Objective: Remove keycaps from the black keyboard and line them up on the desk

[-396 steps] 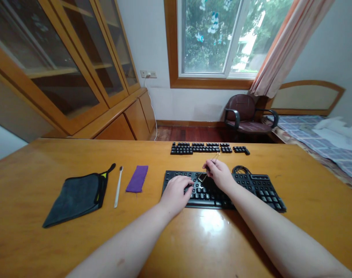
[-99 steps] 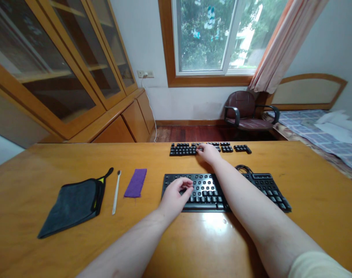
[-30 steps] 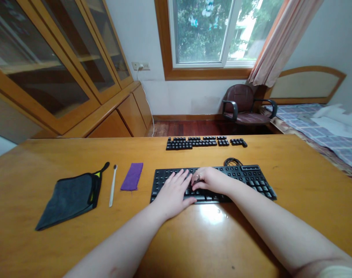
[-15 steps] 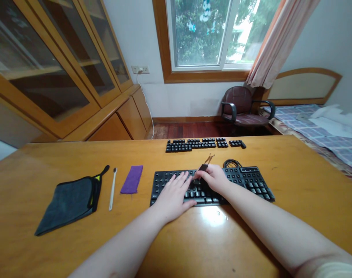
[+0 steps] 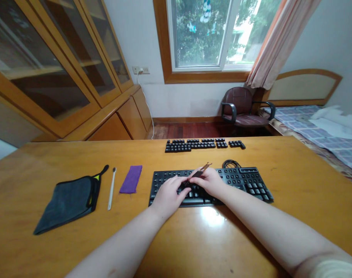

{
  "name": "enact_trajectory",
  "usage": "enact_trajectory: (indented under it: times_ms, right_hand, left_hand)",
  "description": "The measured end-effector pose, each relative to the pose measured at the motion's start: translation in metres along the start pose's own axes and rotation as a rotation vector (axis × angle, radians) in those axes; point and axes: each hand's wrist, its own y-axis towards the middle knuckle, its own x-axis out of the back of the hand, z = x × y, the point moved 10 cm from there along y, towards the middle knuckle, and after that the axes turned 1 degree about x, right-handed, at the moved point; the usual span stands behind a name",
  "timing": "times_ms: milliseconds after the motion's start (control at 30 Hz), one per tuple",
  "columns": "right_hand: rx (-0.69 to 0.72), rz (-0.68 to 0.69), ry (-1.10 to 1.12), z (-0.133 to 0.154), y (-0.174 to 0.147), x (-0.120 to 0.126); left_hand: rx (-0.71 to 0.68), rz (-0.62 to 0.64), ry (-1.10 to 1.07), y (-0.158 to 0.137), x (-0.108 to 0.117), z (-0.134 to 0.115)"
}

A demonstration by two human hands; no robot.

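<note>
A black keyboard (image 5: 252, 189) lies across the desk in front of me, with keycaps at its right end and front and bare key sockets along the rear rows. My right hand (image 5: 209, 181) is closed on a keycap puller (image 5: 196, 174), a dark handle with brownish prongs pointing up and away. Its lower end points left, towards my left hand (image 5: 169, 195). Over the left half of the keyboard, my left thumb and fingers close together at that lower end. Something dark shows between them, too small to make out.
Rows of loose keycaps (image 5: 190, 144) line the desk's far edge. Behind the keyboard lies its coiled cable (image 5: 231, 163). Left of it are a purple cloth (image 5: 131, 179), a white toothbrush (image 5: 111, 189) and a folded grey cloth (image 5: 68, 200). A chair (image 5: 241, 104) stands beyond the desk.
My left hand has gone from lying flat with fingers spread to closing its thumb and fingers at the puller's end. The puller has tilted over and moved slightly left with my right hand.
</note>
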Motion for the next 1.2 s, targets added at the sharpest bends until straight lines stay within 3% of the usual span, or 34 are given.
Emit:
enact_trajectory:
  times_ms: [333, 567, 867, 1200]
  right_hand:
    - [0.216, 0.007, 0.019, 0.015, -0.002, -0.002]
    - [0.184, 0.043, 0.070, 0.010, -0.001, -0.007]
    - [0.128, -0.031, 0.022, 0.007, -0.002, 0.001]
    - [0.328, 0.006, -0.092, 0.026, -0.008, -0.002]
  left_hand:
    - [0.014, -0.030, -0.122, 0.004, 0.006, -0.001]
    - [-0.055, -0.069, -0.126, 0.002, 0.007, -0.003]
    - [0.029, -0.053, -0.157, 0.007, 0.010, 0.003]
    - [0.045, -0.053, -0.215, 0.005, 0.008, 0.008]
